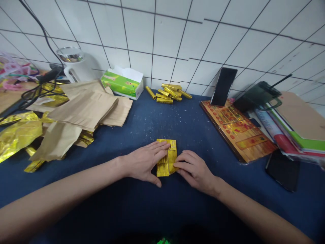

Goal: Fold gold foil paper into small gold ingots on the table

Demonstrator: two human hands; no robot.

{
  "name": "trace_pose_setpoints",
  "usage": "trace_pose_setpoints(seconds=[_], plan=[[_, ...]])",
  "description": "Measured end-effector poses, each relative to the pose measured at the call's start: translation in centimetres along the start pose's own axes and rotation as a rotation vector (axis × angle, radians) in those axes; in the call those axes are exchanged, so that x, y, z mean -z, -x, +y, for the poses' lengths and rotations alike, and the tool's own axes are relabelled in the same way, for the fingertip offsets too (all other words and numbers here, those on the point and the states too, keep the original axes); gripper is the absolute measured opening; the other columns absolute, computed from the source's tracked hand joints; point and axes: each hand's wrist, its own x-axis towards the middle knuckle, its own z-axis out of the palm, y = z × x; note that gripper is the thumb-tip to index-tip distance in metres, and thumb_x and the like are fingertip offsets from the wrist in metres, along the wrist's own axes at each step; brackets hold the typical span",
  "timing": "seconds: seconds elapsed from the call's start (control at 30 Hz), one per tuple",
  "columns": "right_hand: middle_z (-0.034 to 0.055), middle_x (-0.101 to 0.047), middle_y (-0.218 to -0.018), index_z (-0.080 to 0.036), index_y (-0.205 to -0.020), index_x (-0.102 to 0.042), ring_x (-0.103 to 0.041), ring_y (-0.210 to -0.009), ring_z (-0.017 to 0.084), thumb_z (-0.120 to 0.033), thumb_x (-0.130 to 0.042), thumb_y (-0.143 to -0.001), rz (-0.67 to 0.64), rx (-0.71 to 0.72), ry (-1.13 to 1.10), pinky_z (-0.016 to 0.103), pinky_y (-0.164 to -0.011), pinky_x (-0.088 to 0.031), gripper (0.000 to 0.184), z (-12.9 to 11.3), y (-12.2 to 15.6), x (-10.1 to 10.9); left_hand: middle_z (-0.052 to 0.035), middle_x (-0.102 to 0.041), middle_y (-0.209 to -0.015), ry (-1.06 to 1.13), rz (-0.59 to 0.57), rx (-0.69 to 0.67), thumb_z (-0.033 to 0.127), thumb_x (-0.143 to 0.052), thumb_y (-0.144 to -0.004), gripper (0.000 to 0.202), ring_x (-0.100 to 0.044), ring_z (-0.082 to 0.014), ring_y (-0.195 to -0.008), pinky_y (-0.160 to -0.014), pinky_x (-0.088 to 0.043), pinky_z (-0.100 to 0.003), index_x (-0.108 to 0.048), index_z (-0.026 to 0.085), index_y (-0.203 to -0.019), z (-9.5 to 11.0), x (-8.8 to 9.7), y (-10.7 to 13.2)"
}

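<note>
Presumably to steady foil on table, left hand lay open, flat across its left part; right hand pinched right edge. Rolls lay near wall, likely out of way.

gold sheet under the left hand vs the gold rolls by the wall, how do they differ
The gold sheet lies nearly flat, with folds; the gold rolls are narrow tubes. The left hand and right hand touch the sheet, while the rolls lie untouched near the tiled wall. Both look shiny gold and rest on the blue tabletop.
</note>
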Motion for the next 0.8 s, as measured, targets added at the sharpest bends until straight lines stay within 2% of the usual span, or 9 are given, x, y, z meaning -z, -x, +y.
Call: trace_pose_setpoints(seconds=[0.1,0.17,0.23,0.3,0.4,0.57,0.67,0.73,0.8], plan=[[0.0069,-0.063,-0.091,-0.017,-0.099,-0.058,-0.057,-0.087,0.019,-0.028,-0.050,-0.081,-0.045,-0.016,-0.025,0.044,-0.089,-0.040,0.023,-0.1,-0.3,0.8,-0.0205,-0.022,-0.140,0.001,0.007,0.006,0.065,-0.053,-0.064,0.089,-0.017,-0.0279,-0.131,-0.107,-0.015,-0.040,-0.033,0.006,-0.127,0.1,-0.1,0.0],[0.0095,-0.062,-0.102,-0.015,-0.108,-0.055,-0.055,-0.098,0.020,-0.031,-0.047,-0.083,-0.020,-0.047,0.008,0.045,-0.094,-0.036,0.031,-0.1,-0.8,1.1,-0.0206,-0.022,-0.140,-0.003,0.015,0.006,0.066,-0.053,-0.064,0.091,-0.016,-0.0285,-0.131,-0.107,-0.015,-0.041,-0.031,0.005,-0.129,0.1,-0.2,0.0],[0.0120,-0.057,-0.117,-0.013,-0.116,-0.050,-0.047,-0.112,0.021,-0.032,-0.041,-0.087,-0.017,-0.083,0.094,0.046,-0.098,-0.031,0.037,0.0,-1.4,0.8,-0.0208,-0.022,-0.140,-0.016,0.021,0.007,0.068,-0.051,-0.064,0.095,-0.016,-0.0289,-0.131,-0.107,-0.015,-0.041,-0.027,0.005,-0.131,0.2,-0.2,0.0],[0.0133,-0.048,-0.127,-0.010,-0.123,-0.044,-0.038,-0.121,0.024,-0.037,-0.036,-0.089,-0.081,-0.112,0.194,0.049,-0.101,-0.025,0.044,0.3,-1.9,0.1,-0.0212,-0.021,-0.140,-0.036,0.033,0.010,0.069,-0.051,-0.063,0.098,-0.016,-0.0291,-0.131,-0.107,-0.015,-0.041,-0.025,0.004,-0.132,0.2,-0.3,-0.1],[0.0130,-0.042,-0.132,-0.010,-0.127,-0.040,-0.033,-0.125,0.024,-0.045,-0.032,-0.089,-0.173,-0.124,0.269,0.053,-0.103,-0.017,0.052,0.8,-2.3,-0.6,-0.0214,-0.021,-0.140,-0.062,0.050,0.025,0.071,-0.049,-0.063,0.100,-0.016,-0.0294,-0.131,-0.106,-0.016,-0.042,-0.024,0.003,-0.132,0.6,-0.6,-0.2],[0.0055,-0.042,-0.133,-0.019,-0.130,-0.037,-0.022,-0.129,0.024,-0.043,-0.031,-0.089,-0.280,-0.108,0.185,0.058,-0.102,-0.009,0.047,2.5,-3.2,0.6,-0.0242,-0.027,-0.137,-0.035,0.110,0.096,0.073,-0.046,-0.063,0.097,-0.016,-0.0329,-0.130,-0.105,-0.019,-0.047,-0.031,0.003,-0.128,2.7,-1.2,-0.1],[0.0034,-0.046,-0.131,-0.021,-0.130,-0.037,-0.021,-0.130,0.022,-0.038,-0.030,-0.090,-0.293,-0.080,0.088,0.056,-0.102,-0.009,0.043,3.8,-3.9,1.4,-0.0257,-0.030,-0.135,0.007,0.140,0.130,0.073,-0.044,-0.064,0.096,-0.024,-0.0322,-0.128,-0.100,-0.030,-0.045,-0.031,0.003,-0.127,3.7,-1.2,0.3],[0.0028,-0.047,-0.129,-0.021,-0.129,-0.038,-0.021,-0.130,0.022,-0.034,-0.030,-0.090,-0.300,-0.060,0.065,0.056,-0.102,-0.009,0.041,4.3,-4.2,1.6,-0.0239,-0.037,-0.131,-0.023,0.164,0.162,0.066,-0.040,-0.074,0.082,-0.034,-0.0286,-0.123,-0.096,-0.036,-0.041,-0.033,0.003,-0.126,3.7,-1.0,0.6],[0.0025,-0.046,-0.131,-0.022,-0.128,-0.040,-0.020,-0.130,0.022,-0.033,-0.032,-0.090,-0.315,-0.034,0.077,0.056,-0.102,-0.007,0.040,4.5,-4.2,1.5,-0.0197,-0.044,-0.128,-0.116,0.190,0.168,0.057,-0.036,-0.082,0.067,-0.039,-0.0260,-0.120,-0.098,-0.035,-0.040,-0.037,0.004,-0.125,3.0,-1.0,0.8]])
